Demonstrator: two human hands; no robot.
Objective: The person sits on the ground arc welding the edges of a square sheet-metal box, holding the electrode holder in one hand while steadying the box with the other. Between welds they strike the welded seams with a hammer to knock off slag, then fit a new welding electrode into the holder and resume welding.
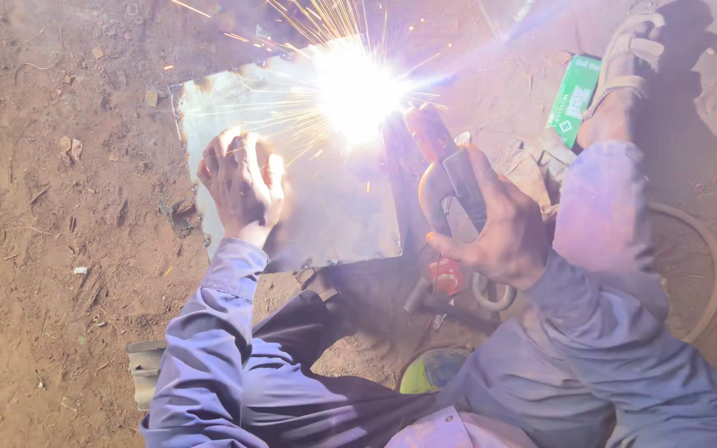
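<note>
- The metal sheet [325,207] lay flat on the dirt floor [51,207] in the head view, in front of the crouching person, its far edge washed out by a white welding arc [357,87] throwing sparks.
- The left hand [242,182] rested on the sheet's near-left part, fingers curled down against the metal, pressing on it rather than gripping anything.
- The right hand [499,228] was closed around the electrode holder [446,166], a reddish-handled clamp angled up toward the arc at the sheet's right side.
- Both arms wore blue-grey sleeves [209,348]; the knees framed the sheet from below.
- A green box [574,99] lay on the dirt at upper right, beside the person's sandalled foot [632,58].
- A hose or cable [707,257] curved over the ground on the right.
- A small red object [446,275] sat just under the right hand, too blurred to tell.
- A yellow-green round thing [429,371] showed between the legs.
</note>
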